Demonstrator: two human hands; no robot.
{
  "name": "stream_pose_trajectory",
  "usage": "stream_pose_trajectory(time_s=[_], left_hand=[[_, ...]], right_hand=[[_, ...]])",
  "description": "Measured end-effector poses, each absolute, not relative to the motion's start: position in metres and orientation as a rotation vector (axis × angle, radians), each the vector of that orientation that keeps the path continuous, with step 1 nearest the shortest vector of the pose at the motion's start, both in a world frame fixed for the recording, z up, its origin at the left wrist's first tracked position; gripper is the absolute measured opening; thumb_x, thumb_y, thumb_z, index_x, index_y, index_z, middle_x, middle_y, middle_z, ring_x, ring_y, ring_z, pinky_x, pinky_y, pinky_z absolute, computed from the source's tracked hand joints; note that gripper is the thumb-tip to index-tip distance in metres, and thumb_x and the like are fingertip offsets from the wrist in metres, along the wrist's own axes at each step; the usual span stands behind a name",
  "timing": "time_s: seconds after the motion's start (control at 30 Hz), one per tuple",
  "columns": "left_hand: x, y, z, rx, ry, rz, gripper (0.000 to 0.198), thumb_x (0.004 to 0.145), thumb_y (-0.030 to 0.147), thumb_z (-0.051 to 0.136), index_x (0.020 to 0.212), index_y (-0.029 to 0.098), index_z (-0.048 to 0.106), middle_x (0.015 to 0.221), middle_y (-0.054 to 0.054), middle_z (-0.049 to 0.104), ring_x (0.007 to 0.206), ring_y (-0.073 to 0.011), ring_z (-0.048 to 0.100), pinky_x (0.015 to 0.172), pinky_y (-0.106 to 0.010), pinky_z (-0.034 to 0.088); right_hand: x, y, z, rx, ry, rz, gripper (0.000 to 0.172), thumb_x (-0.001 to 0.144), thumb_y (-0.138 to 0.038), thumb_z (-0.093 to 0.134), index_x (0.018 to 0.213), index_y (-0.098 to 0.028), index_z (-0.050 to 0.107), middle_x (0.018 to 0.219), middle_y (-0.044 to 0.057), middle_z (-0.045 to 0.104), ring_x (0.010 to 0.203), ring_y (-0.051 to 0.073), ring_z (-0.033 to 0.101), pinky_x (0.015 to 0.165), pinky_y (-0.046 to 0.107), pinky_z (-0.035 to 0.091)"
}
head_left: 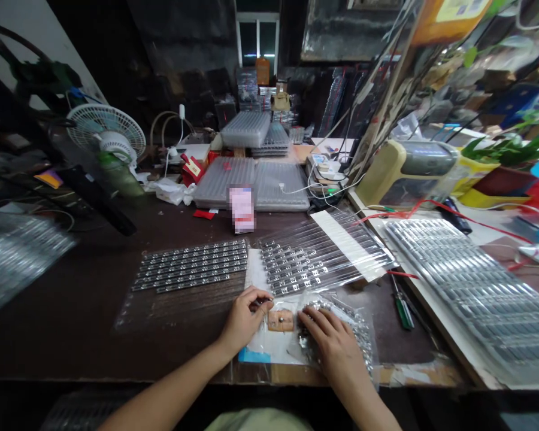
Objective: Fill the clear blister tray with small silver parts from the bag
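My left hand [247,317] is closed in a pinch just left of a small orange-brown block [281,321], which has a small metal piece on its middle. Whatever the fingertips hold is too small to make out. My right hand [335,338] lies with fingers stretched over a clear plastic bag [363,335] full of small shiny metal parts. Beyond the hands, a clear ribbed tray [341,239] carries rows of dark strips with metal fittings [291,269]. More filled rows [193,263] lie in another clear tray on the left.
A tall stack of filled trays [476,287] stands at the right. A green-handled screwdriver [403,311] lies beside it. At the back are stacked clear trays [224,179], a phone-like object with a blurred screen [242,209] and a white fan [110,131].
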State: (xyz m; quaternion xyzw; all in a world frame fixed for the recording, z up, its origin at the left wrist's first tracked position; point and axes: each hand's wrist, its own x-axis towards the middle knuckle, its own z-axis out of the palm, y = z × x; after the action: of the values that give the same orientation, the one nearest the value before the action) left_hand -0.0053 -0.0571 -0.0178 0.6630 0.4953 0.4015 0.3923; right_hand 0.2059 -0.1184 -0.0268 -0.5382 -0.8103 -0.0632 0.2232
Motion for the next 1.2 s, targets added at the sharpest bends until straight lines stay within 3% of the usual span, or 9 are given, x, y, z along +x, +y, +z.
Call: stream_pose_trajectory(time_s=[0.1,0.3,0.63,0.87,1.07,1.2], left_hand=[[0.001,-0.054,-0.013,1.704,1.263,0.969,0.01,0.081,0.021,0.061,0.083,0.018,0.07,0.083,-0.004,0.068,0.078,-0.0167,0.063,0.065,-0.024,0.046],[0.021,-0.065,-0.008,1.882,1.19,0.92,0.008,0.076,0.017,0.069,0.081,0.023,0.073,0.081,-0.001,0.069,0.078,-0.0156,0.062,0.071,-0.025,0.046],[0.023,-0.073,-0.02,2.136,1.12,0.876,0.008,0.076,0.017,0.071,0.082,0.023,0.073,0.079,-0.002,0.07,0.079,-0.0174,0.061,0.074,-0.029,0.048],[0.022,-0.073,-0.023,2.138,1.079,0.848,0.007,0.077,0.017,0.07,0.081,0.023,0.072,0.08,-0.003,0.07,0.079,-0.0186,0.062,0.074,-0.031,0.048],[0.023,-0.072,-0.019,2.056,1.074,0.925,0.007,0.078,0.016,0.069,0.077,0.022,0.072,0.078,-0.003,0.07,0.078,-0.0178,0.061,0.073,-0.029,0.047],[-0.002,-0.044,-0.011,2.064,1.343,1.017,0.01,0.08,0.019,0.066,0.086,0.025,0.072,0.085,-0.003,0.069,0.085,-0.0198,0.06,0.079,-0.034,0.044]], right_hand=[[0.23,-0.124,-0.028,-1.404,-2.336,-0.276,0.04,0.09,-0.009,0.034,0.116,-0.026,0.06,0.113,0.001,0.064,0.103,0.017,0.052,0.084,0.03,0.036],[0.225,-0.122,-0.031,-1.438,-2.206,-0.247,0.025,0.095,-0.024,0.039,0.099,-0.021,0.064,0.092,0.003,0.066,0.082,0.016,0.056,0.074,0.029,0.038],[0.217,-0.12,-0.033,-1.44,-1.972,-0.163,0.014,0.092,-0.026,0.046,0.091,-0.02,0.059,0.087,0.004,0.064,0.08,0.016,0.059,0.074,0.03,0.045],[0.218,-0.12,-0.035,-1.438,-1.986,-0.093,0.021,0.092,-0.02,0.042,0.105,-0.022,0.059,0.092,0.005,0.066,0.083,0.016,0.06,0.075,0.03,0.047],[0.222,-0.119,-0.038,-1.414,-1.991,-0.123,0.021,0.092,-0.017,0.043,0.104,-0.02,0.059,0.095,0.004,0.066,0.087,0.016,0.06,0.079,0.03,0.046],[0.214,-0.119,-0.03,-1.404,-1.991,-0.093,0.018,0.092,-0.021,0.045,0.102,-0.021,0.06,0.093,0.004,0.067,0.085,0.015,0.061,0.079,0.029,0.045]])
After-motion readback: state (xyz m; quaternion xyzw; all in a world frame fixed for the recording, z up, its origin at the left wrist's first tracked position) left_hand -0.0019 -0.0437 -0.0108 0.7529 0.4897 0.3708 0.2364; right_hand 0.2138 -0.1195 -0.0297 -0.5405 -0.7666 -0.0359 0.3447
